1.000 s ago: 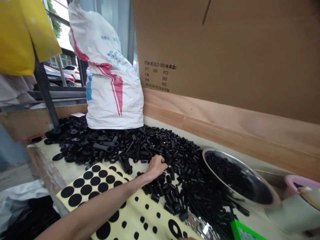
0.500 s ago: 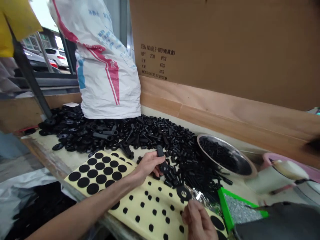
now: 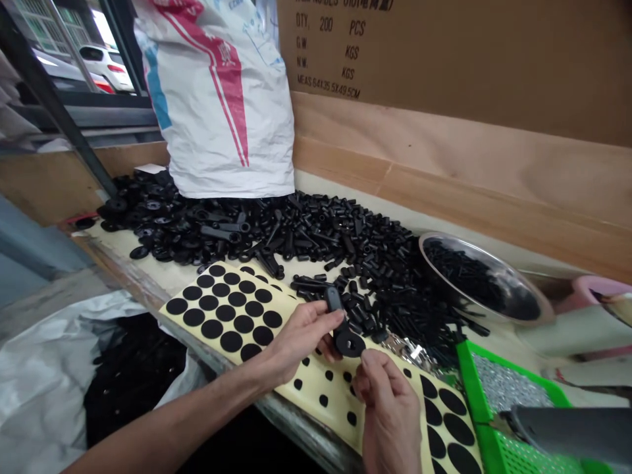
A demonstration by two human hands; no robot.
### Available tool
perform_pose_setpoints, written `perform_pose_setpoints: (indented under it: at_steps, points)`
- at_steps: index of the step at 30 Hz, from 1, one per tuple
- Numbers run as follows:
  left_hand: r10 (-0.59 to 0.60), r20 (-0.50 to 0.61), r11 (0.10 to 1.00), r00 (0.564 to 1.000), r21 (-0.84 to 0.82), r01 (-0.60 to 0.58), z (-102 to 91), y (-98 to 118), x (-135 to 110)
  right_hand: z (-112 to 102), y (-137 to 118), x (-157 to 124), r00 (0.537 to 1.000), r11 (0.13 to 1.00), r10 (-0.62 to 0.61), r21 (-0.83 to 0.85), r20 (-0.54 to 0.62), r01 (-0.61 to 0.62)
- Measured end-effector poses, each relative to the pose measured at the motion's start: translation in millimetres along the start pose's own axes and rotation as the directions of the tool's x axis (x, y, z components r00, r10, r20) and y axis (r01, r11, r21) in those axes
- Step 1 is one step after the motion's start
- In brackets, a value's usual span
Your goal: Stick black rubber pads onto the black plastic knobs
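Observation:
My left hand point(image 3: 309, 332) is closed round a black plastic handle-like part point(image 3: 334, 301), whose long end points up and away. At its near end sits a black round pad with a centre hole point(image 3: 349, 343). My right hand point(image 3: 388, 395) is closed in a pinch at the pad's right edge. Whether the pad is stuck down or only resting on the part, I cannot tell. Under both hands lie pale yellow backing sheets point(image 3: 309, 415) with black round stickers point(image 3: 243, 323), larger discs to the left and right and small dots in the middle.
Loose black plastic parts point(image 3: 316, 227) are heaped behind my hands, before a white sack point(image 3: 227, 112). To the right stand a metal bowl point(image 3: 540, 309) of black pieces and a green basket point(image 3: 474, 388) with small silver pieces. An open bag point(image 3: 44, 368) lies below the table's left edge.
My right hand has brought the round pad leftward to the end of the part in my left hand. The camera view has tilted down, so more of the lower bag shows.

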State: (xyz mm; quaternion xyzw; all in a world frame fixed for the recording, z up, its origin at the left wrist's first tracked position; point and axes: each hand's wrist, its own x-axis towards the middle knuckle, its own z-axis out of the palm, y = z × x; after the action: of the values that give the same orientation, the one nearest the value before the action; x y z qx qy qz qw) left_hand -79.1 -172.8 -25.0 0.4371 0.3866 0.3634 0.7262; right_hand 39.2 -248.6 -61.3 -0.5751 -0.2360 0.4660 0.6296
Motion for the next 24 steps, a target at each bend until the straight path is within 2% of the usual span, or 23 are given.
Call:
perform_pose_setpoints:
  at_steps: [12, 19, 24]
  points:
    - [-0.016, -0.019, 1.0, 1.0, 0.019, 0.016, 1.9, -7.7, 7.4, -7.0, 6.6, 8.2, 1.0, 0.996, -0.009, -0.092, -0.01, 0.008]
    - [0.0, -0.008, 0.998, 1.0, 0.066, 0.001, 2.9, -11.1, 11.0, -9.1, 5.8, 9.1, 0.998, 0.992, -0.056, -0.116, -0.027, 0.052]
    - [-0.001, 0.007, 0.997, 1.0, 0.075, 0.0, 3.8, -11.2, 11.2, -8.3, 7.3, 11.0, 0.999, 0.993, -0.026, -0.116, -0.04, 0.021]
